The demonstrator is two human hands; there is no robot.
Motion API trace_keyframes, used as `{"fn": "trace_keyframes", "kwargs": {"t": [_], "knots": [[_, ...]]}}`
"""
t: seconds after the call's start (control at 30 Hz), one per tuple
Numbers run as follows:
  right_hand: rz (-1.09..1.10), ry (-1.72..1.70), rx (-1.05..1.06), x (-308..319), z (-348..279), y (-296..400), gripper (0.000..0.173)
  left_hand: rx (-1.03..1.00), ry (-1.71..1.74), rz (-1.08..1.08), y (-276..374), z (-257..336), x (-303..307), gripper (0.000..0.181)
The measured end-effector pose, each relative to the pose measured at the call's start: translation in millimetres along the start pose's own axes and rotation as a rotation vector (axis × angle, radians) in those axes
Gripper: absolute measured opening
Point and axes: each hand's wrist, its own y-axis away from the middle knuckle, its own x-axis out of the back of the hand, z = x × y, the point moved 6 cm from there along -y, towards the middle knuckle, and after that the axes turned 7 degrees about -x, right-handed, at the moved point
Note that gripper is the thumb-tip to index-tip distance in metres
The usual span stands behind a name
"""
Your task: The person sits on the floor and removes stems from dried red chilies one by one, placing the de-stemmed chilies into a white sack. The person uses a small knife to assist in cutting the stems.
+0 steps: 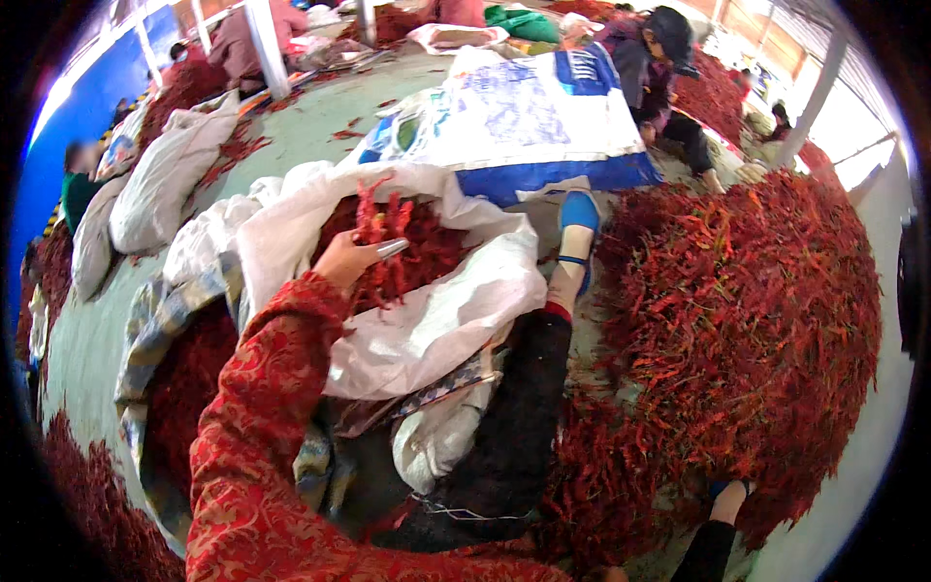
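My left hand (346, 260), in a red patterned sleeve, grips a small bunch of dried red chilies (372, 218). A metal cover (393, 248) sits on its thumb. The hand is over the mouth of a white woven sack (502, 273), whose rim is rolled outward. More red chilies (440, 244) lie inside that sack. Only a small skin-coloured patch, perhaps my right hand (614, 575), shows at the bottom edge; its fingers are hidden. A large heap of red chilies (742, 342) lies to the right, with stems on some of them.
Left of the white sack stands a checked container (134, 378) with chilies in it. A blue shoe (580, 211) and black trouser leg (527, 407) border the sack. Ahead lies a white-and-blue sheet (509, 109). A person in a cap (669, 36) bends beside it. Filled sacks (171, 174) stand at left.
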Motion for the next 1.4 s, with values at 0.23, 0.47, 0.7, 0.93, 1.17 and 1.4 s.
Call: {"fn": "trace_keyframes", "kwargs": {"t": [0.23, 0.47, 0.7, 0.93, 1.17, 1.4], "knots": [[-0.155, -0.065, 0.009, 42, -52, 28, 0.035, -0.321, -0.561, 0.041, -34, -11, 14, 0.031], [-0.151, -0.172, 0.022, 25, -72, 36, 0.041, -0.511, -1.094, 0.086, -61, -15, 31, 0.037], [-0.095, -0.109, 0.175, 10, -67, 31, 0.04, -0.507, -1.061, -0.062, -73, -22, 34, 0.05], [0.046, -0.029, 0.043, 37, -80, 44, 0.025, -0.112, -1.037, 0.057, -75, -55, 96, 0.06], [0.021, -0.057, -0.02, 38, -77, 43, 0.026, -0.199, -1.011, 0.159, -84, -67, 149, 0.046], [0.0, -0.069, -0.067, 38, -77, 40, 0.027, 0.125, -0.484, -0.127, -76, -42, 78, 0.023]]}}
